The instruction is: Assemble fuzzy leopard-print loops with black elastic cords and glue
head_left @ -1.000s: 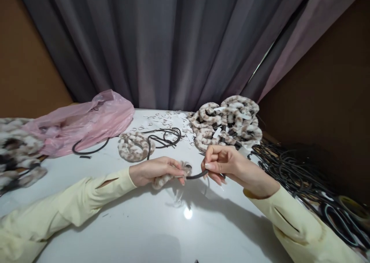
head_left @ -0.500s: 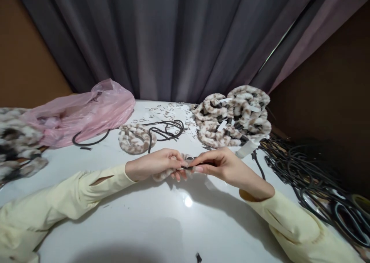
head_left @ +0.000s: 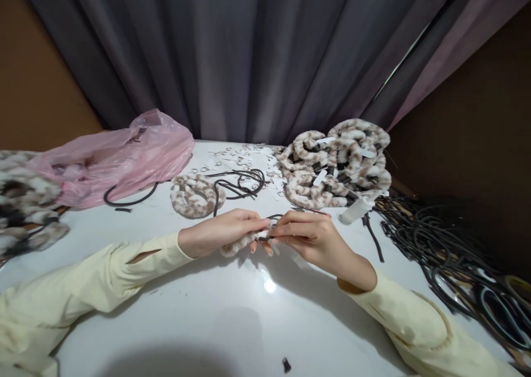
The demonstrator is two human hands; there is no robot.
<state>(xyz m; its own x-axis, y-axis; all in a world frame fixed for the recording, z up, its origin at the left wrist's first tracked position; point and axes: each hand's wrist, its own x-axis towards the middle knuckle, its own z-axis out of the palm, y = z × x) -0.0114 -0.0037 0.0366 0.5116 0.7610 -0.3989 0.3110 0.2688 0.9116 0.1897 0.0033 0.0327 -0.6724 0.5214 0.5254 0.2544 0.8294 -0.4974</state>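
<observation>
My left hand (head_left: 232, 229) is closed around a brown-and-white plush tube (head_left: 238, 245), its thumb pressing near the tube's end. Against that end, my right hand (head_left: 311, 236) pinches a black cord (head_left: 265, 237) between thumb and fingertips. The two hands meet over the middle of the white table (head_left: 199, 310). Whether the cord runs inside the plush is hidden by the fingers. Just beyond my left hand lies a coiled plush piece (head_left: 194, 196), with loose black cords (head_left: 243, 183) beside it.
A pile of plush rings (head_left: 336, 164) with white tags stands at back right, near a small translucent bottle (head_left: 357, 208). Many black cords (head_left: 431, 239) heap up on the right. A pink plastic bag (head_left: 124, 164) and more plush (head_left: 25, 200) lie left. Small metal rings (head_left: 236, 156) are scattered behind.
My right hand has shifted slightly left, closer to my left hand, and its fingers have curled more over the plush tube's end. The left hand stays nearly in place.
</observation>
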